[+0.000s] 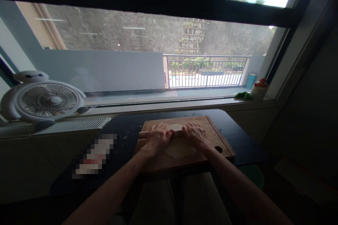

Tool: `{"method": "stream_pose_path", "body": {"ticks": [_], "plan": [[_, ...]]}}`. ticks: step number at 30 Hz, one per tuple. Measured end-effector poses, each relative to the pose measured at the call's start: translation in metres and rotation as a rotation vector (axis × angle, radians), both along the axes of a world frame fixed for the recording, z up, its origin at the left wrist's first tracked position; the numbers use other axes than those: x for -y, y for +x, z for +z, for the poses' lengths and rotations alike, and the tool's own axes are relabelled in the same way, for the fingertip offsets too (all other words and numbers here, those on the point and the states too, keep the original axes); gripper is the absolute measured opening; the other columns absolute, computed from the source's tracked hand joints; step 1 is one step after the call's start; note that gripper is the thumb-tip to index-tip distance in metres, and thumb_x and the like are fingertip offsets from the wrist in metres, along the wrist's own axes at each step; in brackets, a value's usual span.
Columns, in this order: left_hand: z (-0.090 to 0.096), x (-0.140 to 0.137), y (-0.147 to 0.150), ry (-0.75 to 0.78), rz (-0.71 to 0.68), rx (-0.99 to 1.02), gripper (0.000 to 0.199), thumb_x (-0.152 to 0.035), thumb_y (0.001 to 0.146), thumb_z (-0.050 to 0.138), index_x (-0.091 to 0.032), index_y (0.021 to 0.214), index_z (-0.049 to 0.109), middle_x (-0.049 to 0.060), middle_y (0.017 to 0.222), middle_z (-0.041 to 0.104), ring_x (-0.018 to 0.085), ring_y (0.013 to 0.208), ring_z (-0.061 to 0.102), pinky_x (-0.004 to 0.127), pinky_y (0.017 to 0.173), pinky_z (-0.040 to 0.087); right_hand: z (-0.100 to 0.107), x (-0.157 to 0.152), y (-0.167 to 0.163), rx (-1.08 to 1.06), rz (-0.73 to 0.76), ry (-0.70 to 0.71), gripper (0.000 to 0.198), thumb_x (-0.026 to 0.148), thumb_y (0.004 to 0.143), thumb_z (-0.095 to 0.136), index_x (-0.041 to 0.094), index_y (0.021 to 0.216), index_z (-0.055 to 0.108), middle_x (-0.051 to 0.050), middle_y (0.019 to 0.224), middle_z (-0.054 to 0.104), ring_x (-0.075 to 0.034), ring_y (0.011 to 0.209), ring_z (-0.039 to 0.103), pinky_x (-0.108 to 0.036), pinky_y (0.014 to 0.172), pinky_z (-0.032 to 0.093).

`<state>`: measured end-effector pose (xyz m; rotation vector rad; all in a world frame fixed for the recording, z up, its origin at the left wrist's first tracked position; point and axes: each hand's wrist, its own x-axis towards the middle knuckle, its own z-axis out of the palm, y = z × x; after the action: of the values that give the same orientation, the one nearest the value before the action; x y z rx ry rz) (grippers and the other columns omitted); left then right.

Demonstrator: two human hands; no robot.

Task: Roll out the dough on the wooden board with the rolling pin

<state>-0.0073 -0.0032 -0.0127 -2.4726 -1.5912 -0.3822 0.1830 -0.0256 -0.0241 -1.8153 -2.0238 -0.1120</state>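
Note:
A wooden rolling pin [178, 133] lies crosswise over a flat, pale sheet of dough [181, 149]. My left hand [159, 134] is closed over the pin's left part, and its left end sticks out beyond my fingers. Over the right part, my right hand [194, 134] presses down and covers that end. Between my hands a short stretch of the pin shows, with dough both beyond it and nearer to me. Under the dough is a wooden cutting board [211, 144] with a dark round hole near its right corner.
The board rests on a dark table [126, 123] with light specks on it. A white fan [52, 100] stands at the left by the window. On the sill at right are a bottle with an orange top [259, 88] and a green cloth [242, 95]. A pixelated patch covers something at left.

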Motion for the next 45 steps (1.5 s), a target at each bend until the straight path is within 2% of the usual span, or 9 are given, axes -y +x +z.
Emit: {"method": "stream_pose_path", "body": {"ticks": [4,6,15,18,25,30,35,41,45], "plan": [[-0.01,0.028,-0.012,0.146,-0.113,0.004,0.049,-0.042,0.093,0.024,-0.014,0.122,0.052,0.011,0.126,0.055,0.024,0.122,0.042,0.038,0.106,0.023,-0.006,0.036,0.0,0.011,0.054,0.154,0.042,0.037,0.096,0.024,0.018,0.121,0.051,-0.007,0.13,0.05,-0.017,0.121,0.039,-0.028,0.105,0.017],[-0.01,0.027,-0.011,0.139,-0.124,-0.002,0.049,-0.041,0.093,0.024,-0.013,0.123,0.051,0.011,0.125,0.055,0.024,0.12,0.044,0.038,0.106,0.024,-0.005,0.036,-0.001,0.013,0.034,0.128,0.041,0.036,0.096,0.024,0.017,0.119,0.052,-0.008,0.13,0.05,-0.017,0.121,0.039,-0.028,0.105,0.017],[0.009,-0.058,0.019,-0.08,0.101,0.006,0.043,-0.042,0.092,0.026,-0.021,0.113,0.057,0.008,0.118,0.061,0.024,0.116,0.049,0.042,0.098,0.031,0.013,-0.06,0.003,-0.002,-0.078,-0.108,0.045,0.041,0.095,0.018,0.023,0.105,0.059,-0.008,0.111,0.06,-0.019,0.103,0.053,-0.035,0.087,0.035],[0.01,-0.069,0.021,-0.102,0.122,0.019,0.044,-0.044,0.091,0.026,-0.02,0.107,0.06,0.009,0.114,0.063,0.025,0.112,0.052,0.042,0.095,0.034,0.014,-0.069,0.005,0.004,-0.069,-0.122,0.045,0.042,0.095,0.019,0.024,0.105,0.059,-0.007,0.111,0.06,-0.019,0.101,0.053,-0.033,0.085,0.037],[0.003,0.0,0.003,-0.041,-0.002,0.035,0.046,-0.047,0.092,0.023,-0.02,0.101,0.061,0.007,0.105,0.066,0.022,0.1,0.058,0.036,0.092,0.035,-0.002,0.003,0.002,0.017,0.029,0.025,0.044,0.039,0.096,0.018,0.024,0.113,0.056,-0.004,0.124,0.054,-0.017,0.116,0.045,-0.031,0.101,0.025],[-0.004,0.03,-0.004,0.098,-0.102,0.046,0.045,-0.042,0.092,0.028,-0.016,0.119,0.052,0.011,0.125,0.055,0.024,0.115,0.049,0.036,0.101,0.029,-0.01,0.036,0.001,0.012,0.063,0.148,0.043,0.035,0.096,0.023,0.02,0.131,0.043,-0.005,0.139,0.041,-0.017,0.13,0.029,-0.031,0.107,0.015],[0.008,-0.005,0.009,-0.046,0.023,0.017,0.041,-0.041,0.092,0.027,-0.021,0.114,0.056,0.007,0.123,0.057,0.022,0.117,0.047,0.037,0.101,0.029,0.005,-0.007,-0.004,-0.001,-0.026,-0.033,0.043,0.037,0.096,0.019,0.023,0.107,0.059,-0.005,0.118,0.058,-0.018,0.112,0.048,-0.034,0.099,0.026],[0.014,-0.067,0.021,-0.132,0.135,0.012,0.04,-0.041,0.09,0.028,-0.021,0.098,0.062,0.007,0.11,0.064,0.026,0.106,0.054,0.043,0.09,0.039,0.016,-0.073,-0.002,-0.017,-0.071,-0.152,0.045,0.039,0.093,0.021,0.021,0.098,0.062,-0.009,0.106,0.063,-0.022,0.1,0.054,-0.038,0.087,0.036],[0.012,-0.058,0.02,-0.111,0.13,0.012,0.04,-0.042,0.09,0.029,-0.019,0.096,0.061,0.009,0.109,0.063,0.025,0.107,0.053,0.043,0.092,0.037,0.014,-0.066,-0.001,-0.019,-0.038,-0.134,0.045,0.04,0.094,0.021,0.021,0.101,0.061,-0.008,0.111,0.061,-0.021,0.104,0.052,-0.036,0.09,0.034]]}}
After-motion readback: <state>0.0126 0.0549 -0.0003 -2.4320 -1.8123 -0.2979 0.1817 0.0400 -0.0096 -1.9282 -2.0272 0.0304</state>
